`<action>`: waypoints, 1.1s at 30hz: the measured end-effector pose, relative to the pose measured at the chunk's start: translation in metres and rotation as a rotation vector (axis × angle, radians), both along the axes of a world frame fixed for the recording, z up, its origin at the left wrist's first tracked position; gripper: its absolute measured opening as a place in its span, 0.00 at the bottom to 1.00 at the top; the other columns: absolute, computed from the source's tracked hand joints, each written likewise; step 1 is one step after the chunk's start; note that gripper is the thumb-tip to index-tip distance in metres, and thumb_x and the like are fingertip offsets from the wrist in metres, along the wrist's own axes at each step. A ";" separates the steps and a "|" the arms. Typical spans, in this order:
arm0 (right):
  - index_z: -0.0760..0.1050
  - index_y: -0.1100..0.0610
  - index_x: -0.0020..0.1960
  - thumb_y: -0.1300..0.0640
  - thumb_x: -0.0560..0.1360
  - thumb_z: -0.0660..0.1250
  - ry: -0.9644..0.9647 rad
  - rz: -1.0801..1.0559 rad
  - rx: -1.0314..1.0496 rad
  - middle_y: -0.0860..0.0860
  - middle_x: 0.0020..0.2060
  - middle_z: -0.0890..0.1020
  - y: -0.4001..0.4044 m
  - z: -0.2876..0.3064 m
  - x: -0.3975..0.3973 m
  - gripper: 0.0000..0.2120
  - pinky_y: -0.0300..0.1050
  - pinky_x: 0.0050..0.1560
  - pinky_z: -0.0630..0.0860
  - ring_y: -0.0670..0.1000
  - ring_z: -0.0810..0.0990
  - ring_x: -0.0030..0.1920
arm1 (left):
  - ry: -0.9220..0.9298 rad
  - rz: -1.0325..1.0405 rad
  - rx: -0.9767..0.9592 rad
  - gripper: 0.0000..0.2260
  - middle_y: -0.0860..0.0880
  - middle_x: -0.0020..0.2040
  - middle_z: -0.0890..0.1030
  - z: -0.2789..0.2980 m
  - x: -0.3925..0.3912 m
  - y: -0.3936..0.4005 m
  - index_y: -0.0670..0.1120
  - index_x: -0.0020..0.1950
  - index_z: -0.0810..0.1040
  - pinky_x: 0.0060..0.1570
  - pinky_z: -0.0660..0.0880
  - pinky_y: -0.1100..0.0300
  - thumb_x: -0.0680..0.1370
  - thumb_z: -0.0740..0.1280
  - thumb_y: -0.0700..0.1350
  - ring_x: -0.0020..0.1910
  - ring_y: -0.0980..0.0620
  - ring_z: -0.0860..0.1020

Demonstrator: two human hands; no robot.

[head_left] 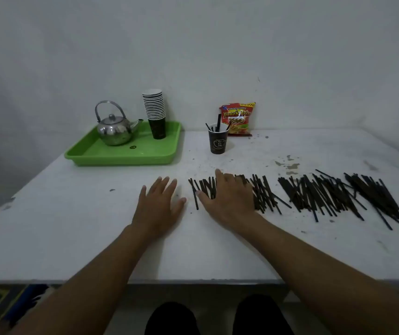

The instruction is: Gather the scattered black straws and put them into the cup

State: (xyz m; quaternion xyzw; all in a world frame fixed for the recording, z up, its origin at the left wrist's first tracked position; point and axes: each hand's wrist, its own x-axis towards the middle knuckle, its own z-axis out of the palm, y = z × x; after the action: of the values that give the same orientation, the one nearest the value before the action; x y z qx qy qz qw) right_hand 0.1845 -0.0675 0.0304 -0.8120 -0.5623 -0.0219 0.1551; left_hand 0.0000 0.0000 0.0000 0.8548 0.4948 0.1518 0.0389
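Because only the head view is given, every relation is read from it: the right hand (229,201) lies flat and palm-down at centre frame, fingers spread, resting directly on the left end of the band of black straws (314,197), pinching nothing as far as can be seen. The left hand (159,204) lies just to its left on bare table (72,226), fingers likewise spread and empty, apart from the nearest stray straw. Most straws run with their long axes roughly from the near edge toward the far edge, tilted a little, while the band as a whole stretches from centre frame out to the right edge. The cup (218,140) stands upright above the right hand in the frame, well apart from the band, with a few straws already standing in it. Judged from this layout, the right hand is the nearer one, and a sideways rake across the straws' long axes would bunch them parallel for a grip. Upper left, a green tray (121,155) holds a kettle (115,130) and stacked cups (155,112); a snack bag (238,118) leans behind the cup.
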 end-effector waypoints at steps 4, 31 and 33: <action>0.57 0.55 0.81 0.25 0.73 0.54 -0.069 -0.065 -0.129 0.57 0.74 0.70 0.005 -0.005 -0.003 0.47 0.65 0.70 0.60 0.60 0.67 0.73 | 0.038 0.004 -0.097 0.30 0.49 0.84 0.53 -0.008 -0.001 0.001 0.51 0.83 0.56 0.78 0.45 0.40 0.83 0.50 0.63 0.83 0.50 0.47; 0.74 0.60 0.59 0.59 0.74 0.71 0.175 0.018 -0.286 0.58 0.58 0.78 0.036 0.047 -0.010 0.15 0.49 0.52 0.78 0.60 0.80 0.59 | 0.076 0.001 -0.139 0.31 0.50 0.84 0.49 -0.009 -0.001 0.003 0.53 0.83 0.52 0.79 0.41 0.42 0.82 0.46 0.65 0.83 0.51 0.44; 0.73 0.60 0.58 0.59 0.73 0.72 0.178 0.022 -0.367 0.58 0.59 0.77 0.041 0.055 -0.005 0.16 0.48 0.50 0.78 0.59 0.80 0.58 | 0.078 0.001 -0.133 0.31 0.50 0.84 0.49 -0.010 -0.001 0.004 0.53 0.83 0.52 0.79 0.42 0.41 0.82 0.46 0.65 0.83 0.51 0.44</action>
State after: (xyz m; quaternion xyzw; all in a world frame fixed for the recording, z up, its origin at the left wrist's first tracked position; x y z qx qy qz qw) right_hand 0.1797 -0.0262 0.0857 -0.8190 -0.5499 0.1544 0.0540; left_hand -0.0006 0.0035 -0.0098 0.8554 0.5052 0.0851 0.0761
